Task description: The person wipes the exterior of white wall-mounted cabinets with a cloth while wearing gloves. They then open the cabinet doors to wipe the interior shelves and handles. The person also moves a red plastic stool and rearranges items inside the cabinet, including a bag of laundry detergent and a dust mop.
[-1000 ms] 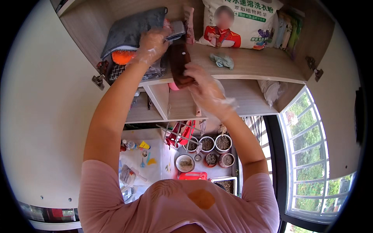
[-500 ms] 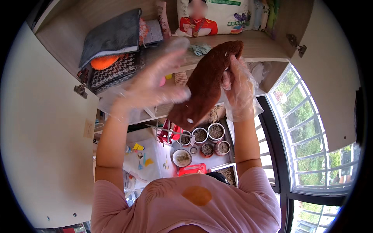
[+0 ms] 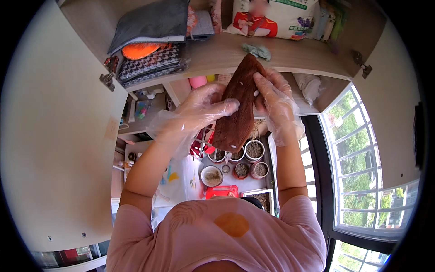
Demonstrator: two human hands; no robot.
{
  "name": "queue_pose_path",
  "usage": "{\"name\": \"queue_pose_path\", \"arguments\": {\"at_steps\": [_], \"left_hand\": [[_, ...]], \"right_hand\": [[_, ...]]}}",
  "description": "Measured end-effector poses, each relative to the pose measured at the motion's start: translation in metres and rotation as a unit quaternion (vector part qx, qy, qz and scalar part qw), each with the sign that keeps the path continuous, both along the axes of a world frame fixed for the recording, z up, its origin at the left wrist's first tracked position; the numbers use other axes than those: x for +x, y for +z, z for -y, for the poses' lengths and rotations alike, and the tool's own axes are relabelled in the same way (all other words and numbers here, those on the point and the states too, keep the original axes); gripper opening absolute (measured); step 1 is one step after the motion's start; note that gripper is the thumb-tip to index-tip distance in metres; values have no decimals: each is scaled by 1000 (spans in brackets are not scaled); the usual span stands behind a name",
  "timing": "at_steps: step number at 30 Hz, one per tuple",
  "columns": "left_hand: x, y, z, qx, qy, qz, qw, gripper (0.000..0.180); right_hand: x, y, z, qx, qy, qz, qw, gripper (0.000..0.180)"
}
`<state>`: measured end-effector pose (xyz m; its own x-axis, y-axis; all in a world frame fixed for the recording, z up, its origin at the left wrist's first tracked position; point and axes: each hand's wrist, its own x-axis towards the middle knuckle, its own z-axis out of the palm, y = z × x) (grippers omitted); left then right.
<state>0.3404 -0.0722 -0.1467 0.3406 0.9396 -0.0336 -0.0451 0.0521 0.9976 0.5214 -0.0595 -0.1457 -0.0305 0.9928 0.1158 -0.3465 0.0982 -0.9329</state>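
A folded brown cloth (image 3: 240, 106), towel-like and dotted with a few white specks, hangs upright in front of the shelf. My left hand (image 3: 208, 105), in a clear plastic glove, grips its left edge, thumb over the front and fingers partly hidden behind. On the other side, my right hand (image 3: 276, 97) wears the same kind of glove and pinches the cloth near its upper right edge. A small pale green crumpled cloth (image 3: 257, 51) lies on the shelf just beyond.
Folded textiles (image 3: 152, 61) and a large printed white bag (image 3: 276, 18) fill the upper shelf (image 3: 217, 56). Cupboard doors (image 3: 59, 136) stand open at both sides. Below are several plant pots (image 3: 254, 149), a red plastic item (image 3: 222, 191) and a white-covered surface (image 3: 181, 181). A barred window (image 3: 358, 158) is at right.
My left hand, raised and apart from the brown cloth before, has come down and taken hold of its left edge. The cloth is now more upright, and the view has shifted slightly.
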Motion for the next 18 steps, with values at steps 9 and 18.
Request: {"name": "queue_pose_path", "arguments": {"at_steps": [9,18], "left_hand": [[-11,-18,15,128,53,-9,990,34],[-25,-19,36,20,36,-55,998,31]], "right_hand": [[-19,-18,8,363,-151,288,873,6],[14,-53,18,90,141,67,984,48]]}}
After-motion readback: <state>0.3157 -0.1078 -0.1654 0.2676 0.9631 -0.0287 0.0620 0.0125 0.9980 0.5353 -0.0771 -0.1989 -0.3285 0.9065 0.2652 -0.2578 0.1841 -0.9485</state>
